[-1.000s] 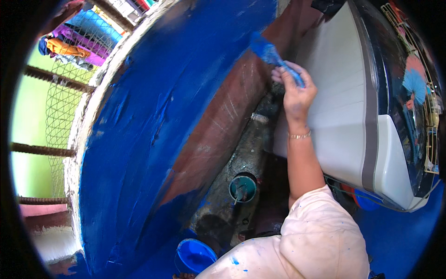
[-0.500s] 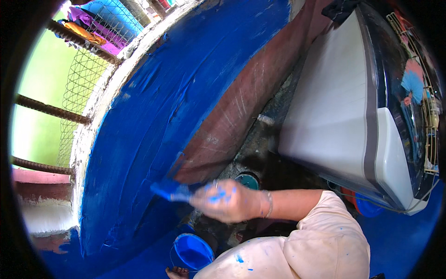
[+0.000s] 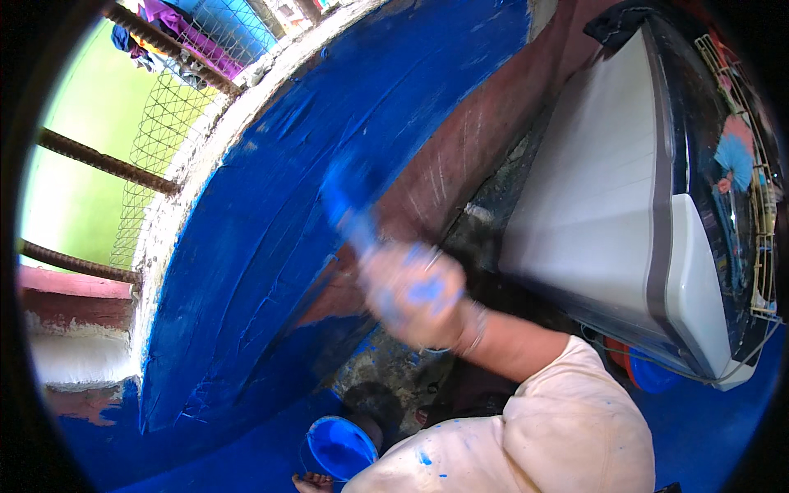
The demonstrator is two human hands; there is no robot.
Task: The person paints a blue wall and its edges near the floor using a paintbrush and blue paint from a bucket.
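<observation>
The wall (image 3: 271, 238) fills most of what I see, already thick with wet blue on the left and far side, while a bare reddish-brown band (image 3: 485, 140) runs along its right edge down toward the floor. That band is where the colour has to go, so I judge the best stroke is a long one laid along the boundary, overlapping the wet blue so no seam shows, and lifted before it reaches the grey appliance (image 3: 608, 197) that stands just right of the band. The appliance is the main obstacle: its pale side sits close to the unpainted strip, leaving only a narrow dirty gap (image 3: 493, 222), so I should angle the bristles away from it and carry little paint there to avoid drips.

To the far left, a window with rusty bars and wire mesh (image 3: 156, 140) borders the blue; its rough pale edge needs a careful cut-in.

Near me, low down, a small open tub of blue paint (image 3: 339, 448) stands on the floor, close enough to reload without stepping.

My right hand (image 3: 415, 292), smeared blue and blurred by motion, is closed around the handle of the paintbrush (image 3: 349, 205), whose head lies against the wall at the edge of the blue. My left hand is out of sight.
</observation>
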